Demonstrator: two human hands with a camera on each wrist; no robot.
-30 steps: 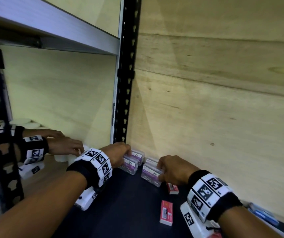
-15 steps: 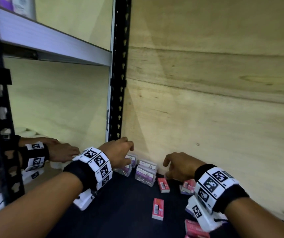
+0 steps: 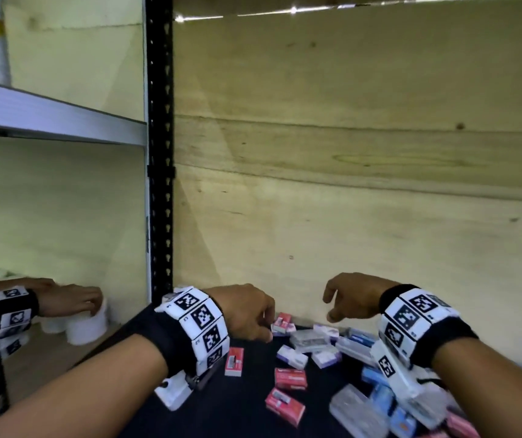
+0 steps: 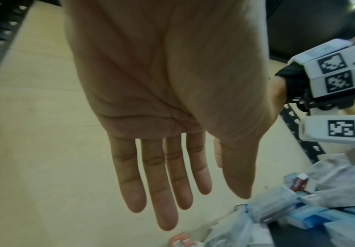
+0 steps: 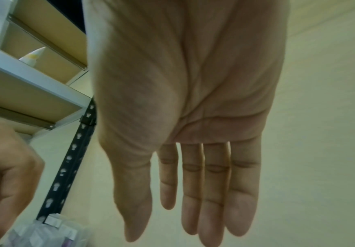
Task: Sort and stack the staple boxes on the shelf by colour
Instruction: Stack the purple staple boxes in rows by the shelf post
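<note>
- Staple boxes are being left unsorted: red boxes [image 3: 290,379], purple boxes [image 3: 292,358] and blue boxes [image 3: 375,379] are lying mixed on the dark shelf [image 3: 243,415], lower centre to lower right of the head view.
- No finished colour stack is being shown; most sorting is judged outstanding.
- The left hand [image 3: 247,312] is being held empty, fingers straight, above a red box.
- The right hand [image 3: 352,297] is being held empty, fingers extended.

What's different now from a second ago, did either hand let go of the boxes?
Yes. The left hand and right hand have both come off the purple staple boxes they were pressing at the back wall and now hover open above them, holding nothing. The red staple boxes still lie loose on the dark shelf.
</note>
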